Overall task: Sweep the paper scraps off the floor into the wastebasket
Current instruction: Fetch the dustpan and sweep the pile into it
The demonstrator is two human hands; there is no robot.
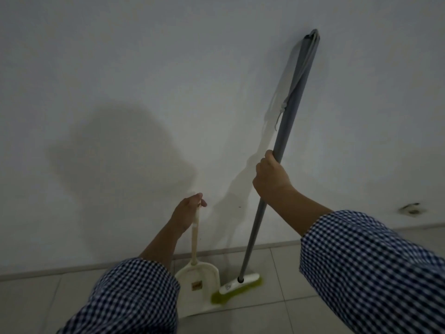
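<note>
My right grip [269, 175] is wrapping the broom pole [285, 127], my left grip [186, 210] is clasping the dustpan handle [194, 237]; I'm judging all sweeping undone, no scraps or wastebasket showing.

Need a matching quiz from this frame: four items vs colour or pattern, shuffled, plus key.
Items:
1 pole
2 bristles
3 dustpan
4 right sleeve

Colour or pattern:
A cream
B checked
C grey
D green

Pairs: 1-C, 2-D, 3-A, 4-B
</note>
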